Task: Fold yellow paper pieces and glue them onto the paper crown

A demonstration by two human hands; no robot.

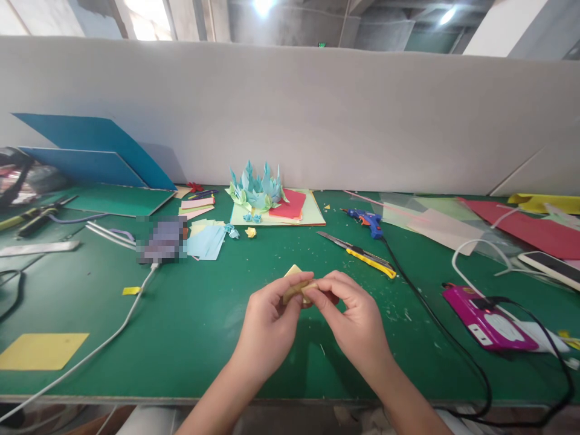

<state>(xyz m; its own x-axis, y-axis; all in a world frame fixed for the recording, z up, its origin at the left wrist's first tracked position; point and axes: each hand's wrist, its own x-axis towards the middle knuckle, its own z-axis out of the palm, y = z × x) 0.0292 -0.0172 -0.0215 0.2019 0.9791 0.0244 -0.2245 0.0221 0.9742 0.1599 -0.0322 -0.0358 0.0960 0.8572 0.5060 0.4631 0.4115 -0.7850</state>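
Observation:
A small piece of folded yellow paper [294, 270] is pinched between both hands over the front middle of the green table. My left hand [268, 317] closes thumb and fingers on its left side. From the right, my right hand [356, 311] grips the paper with thumb and forefinger, the fingertips of both hands almost touching. Most of the paper is hidden behind the fingers. Farther back, a folded yellow paper flower [251, 232] and small blue paper pieces [232, 231] lie near a blue-and-green folded paper crown shape [257, 187].
A yellow utility knife [371, 261] and a blue glue gun [372, 223] with a black cord lie to the right, near a magenta power strip [489, 319]. On the left are blue paper sheets [208, 243], a charging phone [162, 239] and a yellow sheet [44, 351].

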